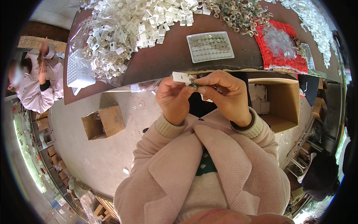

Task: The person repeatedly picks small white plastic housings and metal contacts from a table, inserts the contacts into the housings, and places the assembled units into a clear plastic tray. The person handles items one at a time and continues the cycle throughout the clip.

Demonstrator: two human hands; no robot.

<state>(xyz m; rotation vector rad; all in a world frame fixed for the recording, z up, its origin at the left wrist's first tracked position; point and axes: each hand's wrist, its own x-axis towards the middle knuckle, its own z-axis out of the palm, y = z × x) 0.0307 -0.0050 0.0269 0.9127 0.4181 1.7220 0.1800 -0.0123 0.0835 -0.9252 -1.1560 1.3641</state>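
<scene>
In front of my chest, at the table's near edge, my left hand (pixel 173 100) pinches a small white plastic casing (pixel 181 77) between thumb and fingers. My right hand (pixel 228 93) meets it from the other side, thumb and forefinger closed on a small dark-green and metallic part (pixel 193 84) at the casing's end. The fingertips hide much of this part, so I cannot tell whether it is inside the casing. Beyond my hands, a clear tray (pixel 210 55) holds rows of round, flat, silvery cells.
White casings (pixel 149 22) are heaped on the dark table (pixel 156 59), with wired parts (pixel 238 15) behind the tray. A red cloth (pixel 266 48) bears clear plastic pieces. Stacked blister trays (pixel 78 71) stand left. Cardboard boxes (pixel 113 120) are below; another person (pixel 41 80) sits at left.
</scene>
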